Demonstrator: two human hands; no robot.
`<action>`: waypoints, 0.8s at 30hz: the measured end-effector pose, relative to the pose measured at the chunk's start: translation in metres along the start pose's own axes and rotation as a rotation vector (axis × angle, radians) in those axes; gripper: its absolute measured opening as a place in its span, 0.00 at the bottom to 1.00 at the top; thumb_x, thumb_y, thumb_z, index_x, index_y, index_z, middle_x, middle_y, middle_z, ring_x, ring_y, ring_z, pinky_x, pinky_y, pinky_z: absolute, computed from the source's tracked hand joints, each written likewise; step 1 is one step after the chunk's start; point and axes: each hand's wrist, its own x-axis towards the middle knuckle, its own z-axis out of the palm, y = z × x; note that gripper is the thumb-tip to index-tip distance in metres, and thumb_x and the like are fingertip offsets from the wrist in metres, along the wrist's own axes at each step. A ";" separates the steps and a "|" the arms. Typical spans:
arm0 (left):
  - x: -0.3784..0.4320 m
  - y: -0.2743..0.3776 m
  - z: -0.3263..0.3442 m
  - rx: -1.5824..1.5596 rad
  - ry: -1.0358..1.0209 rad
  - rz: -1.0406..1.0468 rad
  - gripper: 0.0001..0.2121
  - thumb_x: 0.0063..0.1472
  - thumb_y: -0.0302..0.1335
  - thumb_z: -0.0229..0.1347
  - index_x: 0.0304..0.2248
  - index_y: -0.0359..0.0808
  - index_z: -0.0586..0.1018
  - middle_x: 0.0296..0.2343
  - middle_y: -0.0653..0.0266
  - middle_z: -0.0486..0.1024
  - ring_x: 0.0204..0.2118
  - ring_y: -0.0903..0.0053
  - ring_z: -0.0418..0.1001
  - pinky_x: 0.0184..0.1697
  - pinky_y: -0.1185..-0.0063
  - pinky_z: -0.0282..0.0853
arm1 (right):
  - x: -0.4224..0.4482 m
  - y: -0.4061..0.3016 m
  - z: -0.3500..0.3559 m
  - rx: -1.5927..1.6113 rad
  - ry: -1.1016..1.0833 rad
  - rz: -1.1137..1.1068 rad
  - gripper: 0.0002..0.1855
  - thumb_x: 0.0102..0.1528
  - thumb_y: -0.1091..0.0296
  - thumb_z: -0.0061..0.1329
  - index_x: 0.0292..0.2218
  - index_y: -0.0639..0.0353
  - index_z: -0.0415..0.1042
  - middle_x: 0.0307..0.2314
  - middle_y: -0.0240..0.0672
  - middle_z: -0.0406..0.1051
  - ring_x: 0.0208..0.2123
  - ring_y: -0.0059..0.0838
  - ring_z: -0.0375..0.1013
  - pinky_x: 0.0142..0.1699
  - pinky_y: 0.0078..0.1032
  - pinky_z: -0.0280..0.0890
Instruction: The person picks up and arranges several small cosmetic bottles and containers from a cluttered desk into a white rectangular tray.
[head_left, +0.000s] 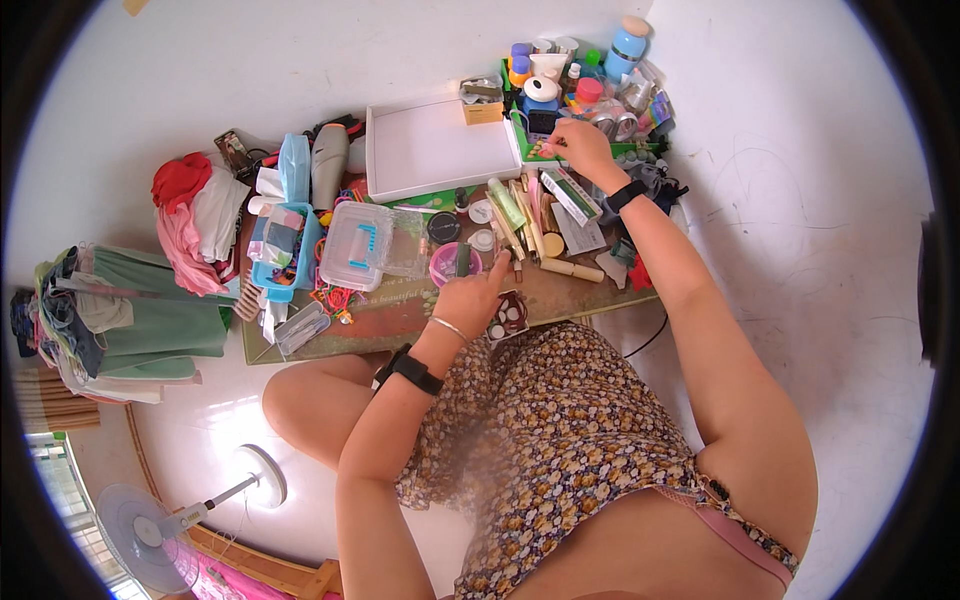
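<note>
My left hand (471, 300) is at the table's front edge, index finger stretched out at the near end of several slim cosmetic tubes and pens (517, 217). Its other fingers are curled and partly hidden; I see nothing held in it. Beside it are a pink round container (435, 264) with a dark item in it and a small box of round cosmetic pots (508, 315). Farther back, my right hand (585, 150) pinches a small pink item (547, 151) over the front of a green box (622, 152) packed with bottles and jars. What exactly the item is, I cannot tell.
A white shallow tray (442, 142) lies against the wall. To its left are a hair dryer (328, 166), a clear lidded box (352, 247), a blue basket (306, 259) and piled clothes (199, 217). A medicine carton (571, 195) lies below my right wrist. A standing fan (150, 531) is behind, lower left.
</note>
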 end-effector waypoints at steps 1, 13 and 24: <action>0.000 0.000 0.000 0.000 -0.001 0.000 0.35 0.53 0.30 0.57 0.58 0.39 0.52 0.24 0.59 0.75 0.26 0.63 0.75 0.26 0.69 0.69 | -0.001 0.003 0.002 -0.025 0.000 -0.014 0.06 0.45 0.67 0.54 0.25 0.58 0.74 0.25 0.33 0.69 0.30 0.37 0.71 0.33 0.32 0.65; 0.000 0.002 0.000 0.013 -0.047 -0.014 0.30 0.54 0.33 0.57 0.55 0.44 0.58 0.25 0.61 0.75 0.27 0.64 0.75 0.26 0.68 0.69 | -0.012 0.013 0.003 -0.034 -0.017 -0.068 0.07 0.48 0.68 0.52 0.27 0.63 0.73 0.26 0.38 0.70 0.31 0.41 0.71 0.36 0.34 0.65; -0.002 -0.004 0.006 -0.012 0.018 0.047 0.23 0.54 0.30 0.55 0.49 0.38 0.64 0.23 0.61 0.75 0.26 0.65 0.75 0.25 0.70 0.69 | -0.007 -0.009 -0.014 0.148 0.101 -0.066 0.05 0.47 0.72 0.53 0.26 0.62 0.70 0.22 0.39 0.71 0.26 0.39 0.72 0.29 0.31 0.65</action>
